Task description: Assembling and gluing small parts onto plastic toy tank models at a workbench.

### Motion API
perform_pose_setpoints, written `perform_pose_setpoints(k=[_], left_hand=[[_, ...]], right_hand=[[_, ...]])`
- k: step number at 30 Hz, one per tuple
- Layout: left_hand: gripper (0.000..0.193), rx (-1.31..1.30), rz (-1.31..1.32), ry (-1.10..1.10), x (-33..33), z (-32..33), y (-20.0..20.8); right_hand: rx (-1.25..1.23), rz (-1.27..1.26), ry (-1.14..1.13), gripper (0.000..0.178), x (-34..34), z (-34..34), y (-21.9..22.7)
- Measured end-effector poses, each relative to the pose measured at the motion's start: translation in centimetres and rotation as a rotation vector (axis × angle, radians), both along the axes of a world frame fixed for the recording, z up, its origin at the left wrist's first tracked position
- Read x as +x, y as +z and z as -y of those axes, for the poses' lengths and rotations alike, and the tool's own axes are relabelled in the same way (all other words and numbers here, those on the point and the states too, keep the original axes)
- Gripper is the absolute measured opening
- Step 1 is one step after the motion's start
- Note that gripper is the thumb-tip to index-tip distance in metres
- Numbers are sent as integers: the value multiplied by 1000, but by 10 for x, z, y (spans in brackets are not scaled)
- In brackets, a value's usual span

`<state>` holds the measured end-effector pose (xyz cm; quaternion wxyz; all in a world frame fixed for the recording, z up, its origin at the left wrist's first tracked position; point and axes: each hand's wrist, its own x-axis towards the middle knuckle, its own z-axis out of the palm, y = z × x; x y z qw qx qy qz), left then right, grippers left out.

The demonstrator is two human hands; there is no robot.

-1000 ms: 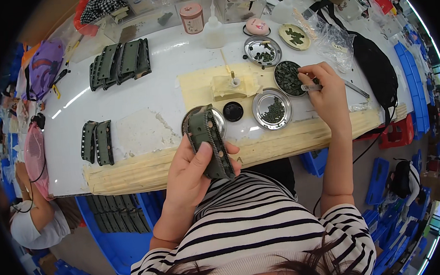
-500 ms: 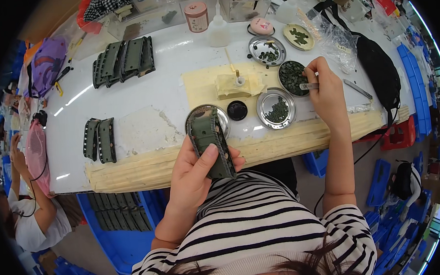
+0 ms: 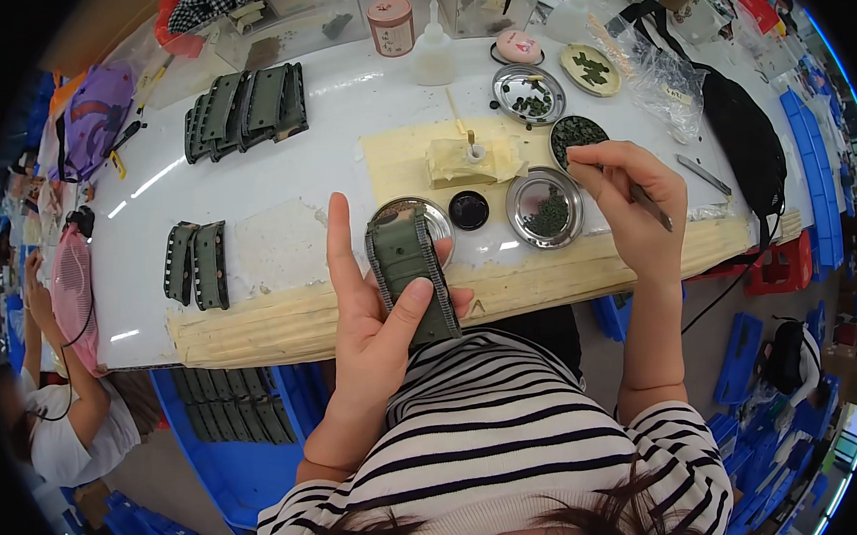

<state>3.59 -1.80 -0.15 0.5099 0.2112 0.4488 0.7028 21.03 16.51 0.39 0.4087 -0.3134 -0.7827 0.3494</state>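
Observation:
My left hand (image 3: pixel 368 314) holds a dark green curved plastic piece (image 3: pixel 411 268) with ridged long edges, thumb across its face and index finger stretched out away from it. A pair of metal tweezers (image 3: pixel 654 209) lies through the curled fingers of my right hand (image 3: pixel 638 189), one end sticking out behind. The thumb and index finger of that hand pinch together beside a round dish of dark green bits (image 3: pixel 572 136); whether they grip a small bit I cannot tell. Closest below that hand is a metal dish (image 3: pixel 574 223) with smaller green bits.
A taped block (image 3: pixel 471 161) with a small nozzle stands mid-table, a black round cap (image 3: pixel 468 210) before it. Similar green pieces lie in a row (image 3: pixel 246 112) and a pair (image 3: pixel 196 265) at left. A squeeze bottle (image 3: pixel 434 56) stands behind; more pieces fill a blue crate (image 3: pixel 190 435).
My right hand has drawn back from the dish of dark bits, and the tweezers now point back into the palm. My left index finger has straightened away from the green piece.

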Motion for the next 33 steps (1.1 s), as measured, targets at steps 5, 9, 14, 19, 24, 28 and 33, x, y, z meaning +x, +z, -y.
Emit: perform_pose_setpoints(k=[5,9,14,19,24,28,33], left_hand=[[37,42,-73,-79,-1,-1,-2],[25,54,-67,-70,1,-9,-12],[24,85,83,-33,3,-16,-15],[23,62,243,-25,-2,-14,-21],[24,97,295,-38,-9,-7,-27],[23,132,338,-58,-11,-5,-20],[17,164,271,-48,-16,-6,-21]], right_hand=[[-152,-66,159,24,-22,32,7],[-80,-1,171,31,-41,56,19],[185,-15,250,32,-55,68,14],[526,43,260,35,-59,66,5],[643,63,253,38,-63,67,4],[325,-86,275,33,-68,74,-1],[183,-194,296,29,-74,78,-6]])
